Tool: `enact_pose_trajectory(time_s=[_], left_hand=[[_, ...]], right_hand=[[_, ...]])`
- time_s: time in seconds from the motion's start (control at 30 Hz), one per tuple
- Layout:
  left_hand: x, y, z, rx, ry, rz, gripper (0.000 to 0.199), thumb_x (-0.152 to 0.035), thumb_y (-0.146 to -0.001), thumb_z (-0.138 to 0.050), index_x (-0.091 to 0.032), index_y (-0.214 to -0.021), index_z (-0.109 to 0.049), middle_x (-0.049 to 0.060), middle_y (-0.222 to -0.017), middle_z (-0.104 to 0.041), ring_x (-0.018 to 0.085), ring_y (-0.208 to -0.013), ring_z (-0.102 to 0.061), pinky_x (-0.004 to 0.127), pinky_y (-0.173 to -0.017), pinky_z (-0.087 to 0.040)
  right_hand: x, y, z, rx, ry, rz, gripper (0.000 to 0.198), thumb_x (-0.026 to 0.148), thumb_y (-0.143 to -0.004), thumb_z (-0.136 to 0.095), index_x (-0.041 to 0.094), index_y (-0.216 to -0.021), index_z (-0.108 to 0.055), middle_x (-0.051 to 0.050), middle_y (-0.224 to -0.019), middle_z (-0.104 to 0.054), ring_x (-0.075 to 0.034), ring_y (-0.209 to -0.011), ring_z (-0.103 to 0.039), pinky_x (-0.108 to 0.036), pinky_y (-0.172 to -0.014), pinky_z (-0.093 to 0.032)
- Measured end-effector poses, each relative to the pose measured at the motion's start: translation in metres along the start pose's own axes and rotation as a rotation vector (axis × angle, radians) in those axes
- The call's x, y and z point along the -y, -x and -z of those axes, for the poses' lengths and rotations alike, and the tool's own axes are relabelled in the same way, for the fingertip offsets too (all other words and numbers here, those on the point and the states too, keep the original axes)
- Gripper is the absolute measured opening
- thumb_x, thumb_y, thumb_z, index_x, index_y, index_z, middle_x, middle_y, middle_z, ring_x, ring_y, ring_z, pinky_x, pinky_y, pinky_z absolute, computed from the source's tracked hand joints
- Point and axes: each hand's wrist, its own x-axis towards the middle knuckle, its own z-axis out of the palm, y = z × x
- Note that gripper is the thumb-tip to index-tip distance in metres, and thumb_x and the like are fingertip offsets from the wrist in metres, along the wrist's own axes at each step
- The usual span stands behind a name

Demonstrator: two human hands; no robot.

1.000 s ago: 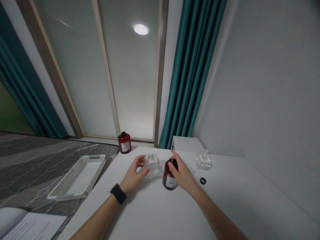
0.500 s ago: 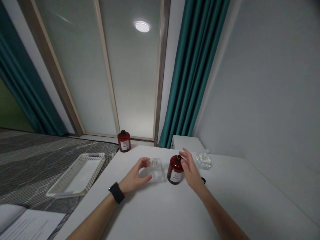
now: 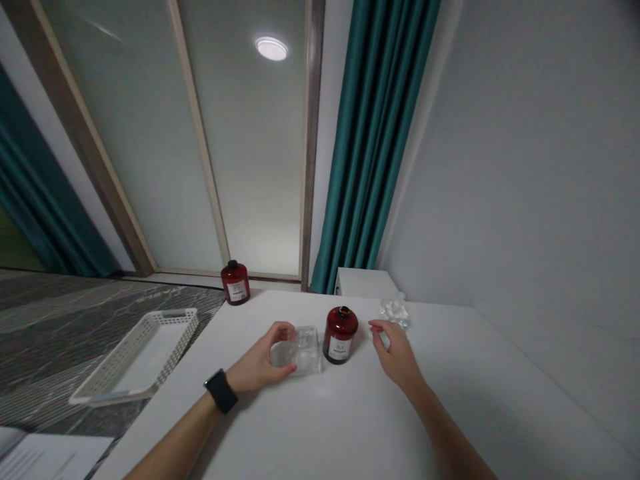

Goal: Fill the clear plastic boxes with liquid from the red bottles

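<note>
Lower centre: left hand point(image 3: 257, 364) wraps its grip round the clear container point(image 3: 310, 352), seemingly steadying it beside the nearer red bottle point(image 3: 341, 330); right hand point(image 3: 399, 357) narrow-gripped, contents unclear.

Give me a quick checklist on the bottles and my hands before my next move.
1. Front red bottle upright: ok, standing on the table.
2. Right hand off that bottle: ok, there is a gap between them.
3. Left hand gripping the clear bottle firmly: cannot tell, though fingers and thumb curve around it.
4. Right hand clear of the plastic: cannot tell, they overlap in view.
5. Back red bottle upright: ok.
</note>
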Motion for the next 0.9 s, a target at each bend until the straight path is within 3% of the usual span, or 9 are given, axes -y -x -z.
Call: enact_pose_trajectory(time_s=[0.2, 0.4, 0.57, 0.9], left_hand=[[0.005, 0.000, 0.002, 0.018, -0.024, -0.002, 0.049, -0.027, -0.078, -0.072, -0.021, -0.118, -0.046, 0.009, -0.115, -0.059, 0.028, -0.114, -0.058, 0.048, -0.107, -0.043], [0.010, 0.000, 0.001, -0.011, -0.031, 0.015, 0.048, -0.029, -0.078, -0.073, -0.021, -0.118, -0.049, 0.008, -0.113, -0.062, 0.028, -0.112, -0.060, 0.048, -0.105, -0.045], [0.001, 0.001, -0.004, -0.062, -0.037, 0.014, 0.042, -0.031, -0.081, -0.067, -0.020, -0.118, -0.048, 0.008, -0.106, -0.063, 0.027, -0.105, -0.061, 0.046, -0.099, -0.049], [-0.009, 0.004, -0.013, -0.162, -0.190, -0.054, 0.050, -0.032, -0.077, -0.068, -0.020, -0.121, -0.049, 0.010, -0.113, -0.062, 0.030, -0.107, -0.061, 0.047, -0.099, -0.049]], right_hand=[[-0.013, -0.002, 0.005, 0.056, 0.108, 0.042, 0.019, 0.020, -0.089, -0.048, 0.021, -0.097, -0.065, -0.008, -0.092, -0.071, -0.025, -0.088, -0.065, -0.040, -0.082, -0.051], [-0.013, 0.005, -0.005, 0.084, 0.248, 0.057, 0.016, 0.019, -0.086, -0.058, 0.021, -0.101, -0.062, -0.010, -0.101, -0.069, -0.030, -0.099, -0.060, -0.043, -0.089, -0.045], [-0.014, 0.005, -0.015, 0.091, 0.316, 0.032, 0.016, 0.022, -0.086, -0.062, 0.021, -0.101, -0.059, -0.010, -0.100, -0.067, -0.030, -0.099, -0.060, -0.041, -0.085, -0.044], [-0.011, 0.002, -0.017, 0.011, 0.228, -0.008, 0.008, 0.023, -0.084, -0.063, 0.028, -0.086, -0.057, -0.005, -0.083, -0.067, -0.029, -0.085, -0.061, -0.039, -0.078, -0.044]])
